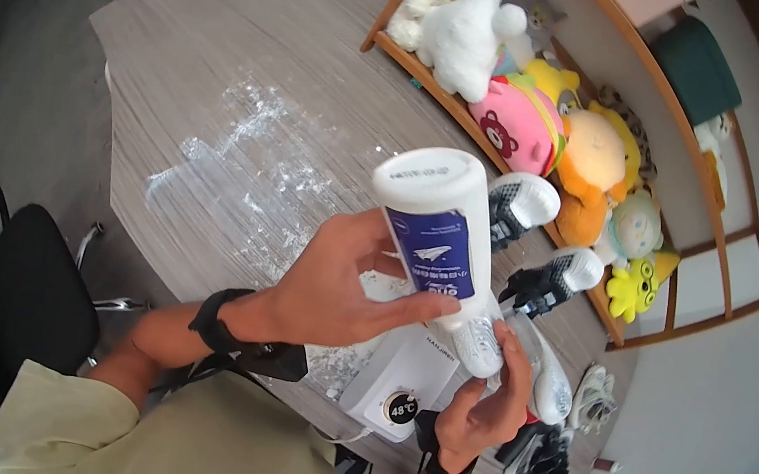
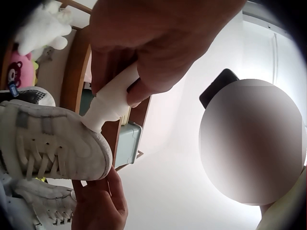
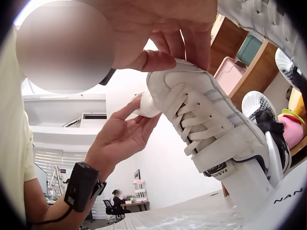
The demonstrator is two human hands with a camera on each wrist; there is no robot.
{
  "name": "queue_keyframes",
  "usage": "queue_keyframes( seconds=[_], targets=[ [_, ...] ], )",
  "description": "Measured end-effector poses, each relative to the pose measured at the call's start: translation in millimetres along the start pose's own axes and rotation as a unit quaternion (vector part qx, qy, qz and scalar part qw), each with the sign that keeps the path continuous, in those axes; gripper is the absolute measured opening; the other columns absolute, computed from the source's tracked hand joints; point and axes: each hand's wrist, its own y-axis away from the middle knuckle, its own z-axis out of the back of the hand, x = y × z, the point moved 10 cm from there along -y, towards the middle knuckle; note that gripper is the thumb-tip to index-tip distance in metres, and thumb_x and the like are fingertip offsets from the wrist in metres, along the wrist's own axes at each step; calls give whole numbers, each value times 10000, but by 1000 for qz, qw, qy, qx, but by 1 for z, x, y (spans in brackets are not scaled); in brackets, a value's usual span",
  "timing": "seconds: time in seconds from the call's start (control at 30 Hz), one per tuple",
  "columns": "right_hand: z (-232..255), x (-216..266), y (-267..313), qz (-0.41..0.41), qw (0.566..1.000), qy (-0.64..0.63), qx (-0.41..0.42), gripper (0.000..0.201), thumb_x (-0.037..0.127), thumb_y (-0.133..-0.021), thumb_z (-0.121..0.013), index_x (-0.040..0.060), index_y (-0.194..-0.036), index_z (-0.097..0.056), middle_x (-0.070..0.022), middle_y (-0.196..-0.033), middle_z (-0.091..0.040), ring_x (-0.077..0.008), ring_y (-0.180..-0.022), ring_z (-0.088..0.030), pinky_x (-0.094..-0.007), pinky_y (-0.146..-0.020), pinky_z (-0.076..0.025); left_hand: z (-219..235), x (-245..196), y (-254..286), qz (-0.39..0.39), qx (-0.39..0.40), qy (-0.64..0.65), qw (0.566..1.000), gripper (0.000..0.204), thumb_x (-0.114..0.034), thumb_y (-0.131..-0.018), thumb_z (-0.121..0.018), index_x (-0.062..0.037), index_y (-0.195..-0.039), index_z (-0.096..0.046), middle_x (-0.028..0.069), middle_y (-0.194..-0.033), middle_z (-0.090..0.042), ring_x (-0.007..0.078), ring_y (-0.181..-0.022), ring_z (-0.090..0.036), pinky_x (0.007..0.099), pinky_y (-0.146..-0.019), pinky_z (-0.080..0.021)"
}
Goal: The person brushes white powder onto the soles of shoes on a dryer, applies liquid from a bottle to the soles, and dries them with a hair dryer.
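My left hand [image 1: 331, 279] grips a white bottle [image 1: 450, 209] with a blue label, turned base-up. Its narrow white end meets the toe of a white lace-up sneaker [image 3: 199, 122]. In the left wrist view, that end presses along the edge of the toe of the sneaker [image 2: 62, 148]. My right hand [image 1: 482, 413] pinches the same toe, thumb on one side and fingers on the other. The sneaker is propped toe-up on a white shoe dryer [image 1: 402, 368] whose round display reads 48°C. Whitish residue covers part of the toe.
Black sneakers with white soles [image 1: 555, 280] stand toe-up beyond the bottle. Another white shoe [image 1: 551, 384], grey-white sneakers [image 1: 595, 399] and dark shoes [image 1: 543, 464] sit to the right. White smears mark the table [image 1: 202, 33]. A wooden shelf [image 1: 630, 22] holds plush toys; a black chair [image 1: 43, 274] stands left.
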Motion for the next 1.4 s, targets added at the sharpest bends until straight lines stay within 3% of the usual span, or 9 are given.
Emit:
queue_keyframes(
  seconds=[0.13,0.23,0.33,0.53,0.63,0.73,0.97,1.03,1.4],
  targets=[
    [0,-2,1,9,1000,0,-4,508,-109,-664,-449,-77,-1162,-541,-235,-1085,-663,-409,-1055,-616,-462,-978,-456,17,31,-10,65,0,-23,998,449,-133,-827,-757,49,-1175,-539,123,-1090,-656,182,-992,-665,326,-844,-565],
    [-3,-4,6,16,999,1,28,377,-5,-886,-475,-80,-1255,-487,-252,-1188,-591,-349,-1141,-578,-443,-1002,-437,23,42,-15,76,-7,14,997,445,-133,-826,-758,41,-1174,-543,125,-1091,-657,186,-998,-664,332,-846,-565],
    [-4,-3,6,21,999,5,23,366,8,-897,-483,-79,-1252,-486,-256,-1185,-594,-353,-1136,-581,-447,-1007,-432,25,62,-20,101,7,-17,995,428,-54,-828,-740,35,-1194,-537,124,-1123,-651,198,-1035,-651,332,-885,-554],
    [-4,-4,8,18,1000,-1,14,358,28,-916,-497,-79,-1257,-480,-261,-1189,-596,-356,-1138,-583,-466,-1021,-417,29,77,-25,112,27,57,992,426,-127,-834,-746,31,-1175,-546,126,-1108,-652,186,-1045,-641,338,-889,-555],
    [0,-7,8,4,999,8,-40,440,-60,-726,-466,-107,-1159,-528,-268,-1049,-657,-377,-1009,-635,-470,-992,-443,27,79,-32,113,68,76,988,409,-134,-843,-737,28,-1167,-547,124,-1106,-654,183,-1047,-638,344,-908,-548],
    [0,-9,10,1,999,-4,-51,433,-56,-733,-472,-111,-1160,-524,-268,-1054,-654,-373,-1015,-633,-477,-996,-439,22,84,-39,155,86,102,979,415,-103,-836,-747,8,-1184,-548,103,-1125,-647,165,-1066,-619,327,-927,-525],
    [-2,-8,11,2,999,-3,-34,395,-20,-825,-494,-112,-1209,-490,-271,-1121,-621,-364,-1087,-600,-477,-1017,-419,9,110,-68,151,172,105,968,431,-183,-841,-755,8,-1174,-559,88,-1102,-659,151,-1043,-619,312,-934,-494],
    [-4,-8,13,5,1000,2,-5,398,29,-899,-500,-103,-1272,-458,-273,-1213,-579,-352,-1163,-563,-467,-1037,-401,12,116,-68,167,165,104,967,434,-186,-837,-759,10,-1171,-561,88,-1099,-661,151,-1039,-620,310,-945,-487],
    [-4,-8,14,-2,1000,6,-24,395,-8,-889,-481,-83,-1277,-459,-262,-1220,-580,-328,-1164,-566,-453,-1042,-402,34,152,-54,146,61,64,985,378,-146,-845,-743,9,-1147,-579,99,-1095,-666,142,-1046,-623,303,-899,-514]
  ],
)
